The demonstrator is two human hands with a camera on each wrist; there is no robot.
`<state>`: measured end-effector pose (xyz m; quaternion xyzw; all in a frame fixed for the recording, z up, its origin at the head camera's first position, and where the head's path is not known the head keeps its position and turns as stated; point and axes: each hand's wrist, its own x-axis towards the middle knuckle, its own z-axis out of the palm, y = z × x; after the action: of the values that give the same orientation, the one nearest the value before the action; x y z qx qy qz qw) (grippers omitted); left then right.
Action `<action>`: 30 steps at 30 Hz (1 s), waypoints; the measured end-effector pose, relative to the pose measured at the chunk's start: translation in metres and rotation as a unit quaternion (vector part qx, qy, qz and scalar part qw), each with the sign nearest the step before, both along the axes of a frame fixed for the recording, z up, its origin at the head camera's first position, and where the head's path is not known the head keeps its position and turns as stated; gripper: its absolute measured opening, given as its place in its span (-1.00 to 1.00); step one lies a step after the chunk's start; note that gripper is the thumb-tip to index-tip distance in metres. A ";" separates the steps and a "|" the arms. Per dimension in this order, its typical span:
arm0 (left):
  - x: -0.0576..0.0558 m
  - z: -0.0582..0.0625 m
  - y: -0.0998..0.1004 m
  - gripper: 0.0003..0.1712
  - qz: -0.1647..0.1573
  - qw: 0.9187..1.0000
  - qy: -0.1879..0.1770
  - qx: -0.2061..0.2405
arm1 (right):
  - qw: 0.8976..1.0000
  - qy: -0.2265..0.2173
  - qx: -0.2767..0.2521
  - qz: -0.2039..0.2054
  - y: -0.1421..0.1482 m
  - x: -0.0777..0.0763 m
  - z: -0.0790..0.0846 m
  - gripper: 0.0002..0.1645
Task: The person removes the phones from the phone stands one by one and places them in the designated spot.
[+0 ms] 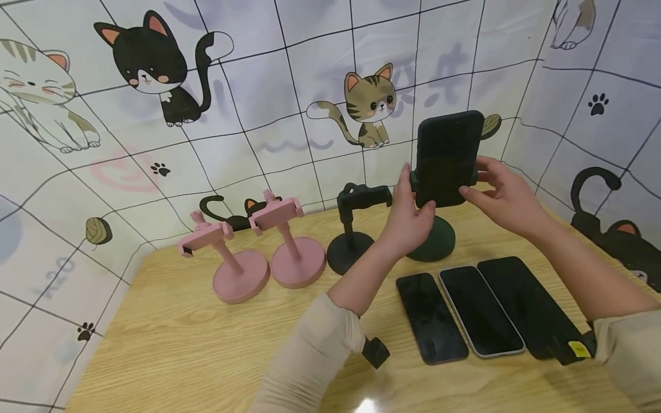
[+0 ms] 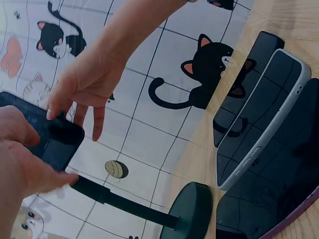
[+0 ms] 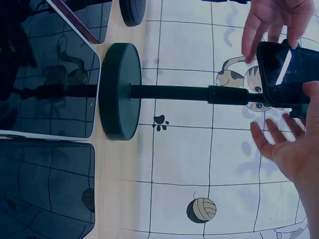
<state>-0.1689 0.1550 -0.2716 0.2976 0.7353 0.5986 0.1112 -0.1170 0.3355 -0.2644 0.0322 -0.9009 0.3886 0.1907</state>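
Note:
A dark smartphone (image 1: 448, 158) stands upright in the clamp of a dark green phone stand (image 1: 436, 241). My left hand (image 1: 408, 215) grips the phone's lower left side, thumb at the bottom edge and fingers along the clamp's end. On the other side my right hand (image 1: 503, 195) holds the phone's lower right edge, thumb on the front and index finger by the clamp. The right wrist view shows the other right fingers (image 3: 271, 132) spread loosely, off the stand. The green pole (image 3: 174, 93) runs from the round base to the clamp behind the phone (image 3: 289, 74).
Three phones lie side by side on the wooden table: a left one (image 1: 431, 318), a white-edged middle one (image 1: 480, 310) and a right one (image 1: 527, 304). Left of the green stand are a black stand (image 1: 350, 252) and two pink stands (image 1: 298, 261). A cat-print cloth (image 1: 289, 92) hangs behind.

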 end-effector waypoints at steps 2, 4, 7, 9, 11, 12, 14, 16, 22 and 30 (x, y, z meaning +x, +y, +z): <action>-0.002 -0.002 -0.001 -0.27 -0.008 1.000 0.026 0.003 | 1.000 0.026 0.004 0.009 -0.002 -0.001 -0.001 -0.40; -0.003 -0.004 -0.001 -0.36 -0.018 0.998 0.052 0.010 | 0.999 0.044 0.001 0.014 -0.003 0.001 -0.003 -0.44; -0.002 -0.008 -0.003 -0.46 -0.027 0.994 0.106 0.015 | 0.998 0.055 -0.003 0.011 -0.003 0.005 -0.003 -0.52; 0.000 -0.009 -0.004 -0.51 -0.026 0.989 0.145 0.010 | 0.998 0.055 -0.007 0.009 -0.003 0.009 -0.002 -0.56; 0.002 -0.010 -0.005 -0.55 -0.018 0.983 0.183 0.002 | 0.998 0.054 -0.008 0.010 -0.002 0.011 0.000 -0.57; 0.003 -0.011 -0.005 -0.56 -0.013 0.981 0.195 -0.002 | 0.999 0.052 -0.007 0.009 -0.002 0.012 0.001 -0.57; 0.005 -0.012 -0.006 -0.57 -0.004 0.975 0.222 -0.013 | 0.999 0.050 -0.008 0.009 -0.001 0.014 0.001 -0.55; 0.006 -0.014 -0.007 -0.58 0.003 0.969 0.248 -0.020 | 0.999 0.050 -0.002 0.003 -0.001 0.016 0.000 -0.54; 0.008 -0.017 -0.009 -0.62 0.010 0.950 0.312 -0.023 | 0.994 0.102 0.032 0.007 -0.003 0.021 -0.003 -0.61; 0.008 -0.015 -0.015 -0.60 0.014 0.948 0.318 -0.018 | 0.986 0.155 0.053 0.011 -0.009 0.020 -0.004 -0.67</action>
<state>-0.1611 0.1398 -0.2869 0.4601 0.7470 0.4615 -0.1317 -0.0971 0.3268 -0.2688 0.1124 -0.8793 0.3326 0.3217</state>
